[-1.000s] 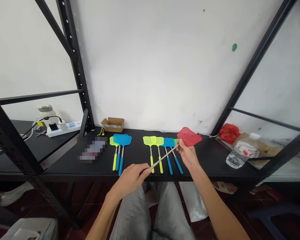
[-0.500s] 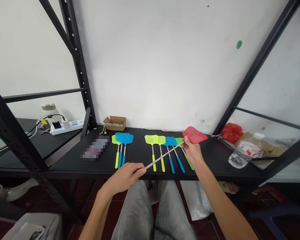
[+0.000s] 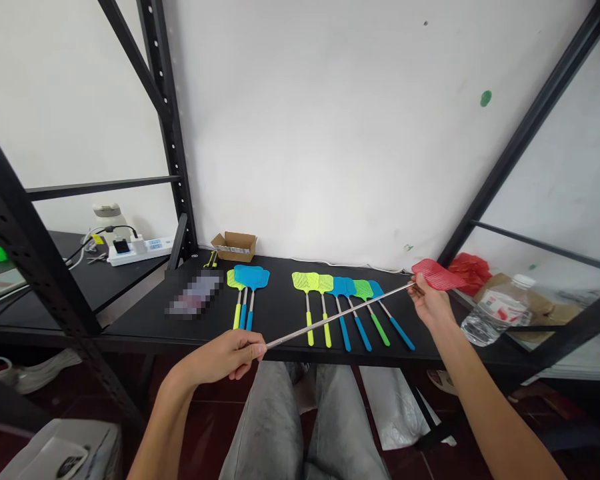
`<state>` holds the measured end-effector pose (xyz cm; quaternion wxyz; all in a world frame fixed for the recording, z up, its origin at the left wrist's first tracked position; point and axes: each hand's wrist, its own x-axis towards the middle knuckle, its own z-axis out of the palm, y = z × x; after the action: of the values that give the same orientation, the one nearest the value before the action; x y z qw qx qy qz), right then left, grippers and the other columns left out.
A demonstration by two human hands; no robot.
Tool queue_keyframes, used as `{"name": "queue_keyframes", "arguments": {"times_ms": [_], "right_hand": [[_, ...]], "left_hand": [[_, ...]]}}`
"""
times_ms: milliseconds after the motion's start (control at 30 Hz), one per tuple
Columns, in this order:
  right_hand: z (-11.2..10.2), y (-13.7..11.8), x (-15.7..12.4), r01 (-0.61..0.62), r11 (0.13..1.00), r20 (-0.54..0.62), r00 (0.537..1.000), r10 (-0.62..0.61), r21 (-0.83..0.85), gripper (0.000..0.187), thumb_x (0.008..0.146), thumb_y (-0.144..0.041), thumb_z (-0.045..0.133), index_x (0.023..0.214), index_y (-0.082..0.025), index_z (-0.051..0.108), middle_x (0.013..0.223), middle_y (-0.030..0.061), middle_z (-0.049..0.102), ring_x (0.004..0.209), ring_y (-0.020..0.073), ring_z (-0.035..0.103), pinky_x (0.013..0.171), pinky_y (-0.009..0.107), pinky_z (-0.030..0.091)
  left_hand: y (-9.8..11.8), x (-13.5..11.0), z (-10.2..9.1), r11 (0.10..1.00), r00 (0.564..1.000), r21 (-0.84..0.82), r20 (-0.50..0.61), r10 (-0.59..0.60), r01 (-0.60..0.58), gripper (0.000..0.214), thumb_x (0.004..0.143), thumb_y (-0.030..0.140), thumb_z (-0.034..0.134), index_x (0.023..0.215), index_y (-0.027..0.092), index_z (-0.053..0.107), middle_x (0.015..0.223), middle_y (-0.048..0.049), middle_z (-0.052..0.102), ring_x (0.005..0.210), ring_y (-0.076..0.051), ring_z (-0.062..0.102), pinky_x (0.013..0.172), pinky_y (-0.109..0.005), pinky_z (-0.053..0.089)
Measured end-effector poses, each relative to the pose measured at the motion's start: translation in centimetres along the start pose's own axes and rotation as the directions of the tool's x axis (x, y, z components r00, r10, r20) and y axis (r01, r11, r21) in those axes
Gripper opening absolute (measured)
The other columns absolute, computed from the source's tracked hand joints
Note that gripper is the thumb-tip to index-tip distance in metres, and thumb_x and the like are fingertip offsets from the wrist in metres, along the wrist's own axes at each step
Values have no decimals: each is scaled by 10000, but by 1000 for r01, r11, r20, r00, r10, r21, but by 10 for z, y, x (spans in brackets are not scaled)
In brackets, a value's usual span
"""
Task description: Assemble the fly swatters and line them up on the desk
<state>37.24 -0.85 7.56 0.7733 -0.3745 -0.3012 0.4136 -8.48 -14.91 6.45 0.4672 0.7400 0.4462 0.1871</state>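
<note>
I hold a red fly swatter (image 3: 437,274) stretched out over the black shelf (image 3: 285,310). My left hand (image 3: 227,355) is closed around its handle end at the front edge. My right hand (image 3: 429,303) pinches the thin metal rod (image 3: 337,317) just below the red head, out to the right. The telescopic rod runs long and slanted between both hands. Below it lie several swatters (image 3: 345,300) in a row, yellow, blue and green. A second small group of swatters (image 3: 246,293) lies to the left.
A small open cardboard box (image 3: 235,246) stands at the back by the wall. A plastic water bottle (image 3: 497,309) and a red bag (image 3: 470,270) lie at the right. A power strip (image 3: 135,247) sits on the left shelf. Black frame posts (image 3: 173,133) stand around.
My hands have drawn apart: the right hand carried the red head far to the right, the left pulled back left. The rod between them is much longer now. More swatters show beneath.
</note>
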Motion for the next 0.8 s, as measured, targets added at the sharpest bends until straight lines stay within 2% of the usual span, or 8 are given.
{"name": "queue_keyframes", "arguments": {"times_ms": [200, 333, 667, 800], "right_hand": [[-8, -19, 18, 25, 999, -35, 999, -26, -30, 114, 740, -144, 799, 731, -113, 690, 678, 30, 681, 574, 92, 631, 501, 152, 563], [-18, -27, 26, 43, 999, -71, 996, -45, -28, 109, 749, -129, 786, 722, -107, 683, 667, 26, 672, 561, 91, 624, 495, 154, 560], [-28, -29, 32, 28, 998, -90, 995, -33, -63, 112, 748, -137, 789, 731, -119, 680, 679, 16, 664, 570, 84, 616, 517, 151, 565], [-29, -29, 30, 27, 998, -99, 995, -34, -64, 114, 757, -150, 782, 734, -122, 674, 687, 12, 656, 582, 82, 610, 515, 147, 556]], "left_hand": [[-22, -8, -13, 1000, 999, 17, -24, -26, 26, 422, 931, 556, 421, 835, 172, 566, 542, 44, 483, 535, -103, 362, 534, -226, 284], [-30, -19, -24, 999, 998, 7, -34, -53, 53, 401, 910, 543, 475, 835, 165, 586, 571, 47, 453, 561, -103, 358, 549, -227, 287], [-44, -31, -34, 994, 995, -50, -27, -95, 93, 409, 860, 558, 551, 808, 159, 626, 609, 34, 455, 593, -114, 383, 576, -230, 316], [-44, -31, -35, 994, 993, -11, -49, -108, 107, 424, 843, 570, 559, 808, 157, 648, 596, 28, 485, 594, -120, 409, 581, -227, 328]]}}
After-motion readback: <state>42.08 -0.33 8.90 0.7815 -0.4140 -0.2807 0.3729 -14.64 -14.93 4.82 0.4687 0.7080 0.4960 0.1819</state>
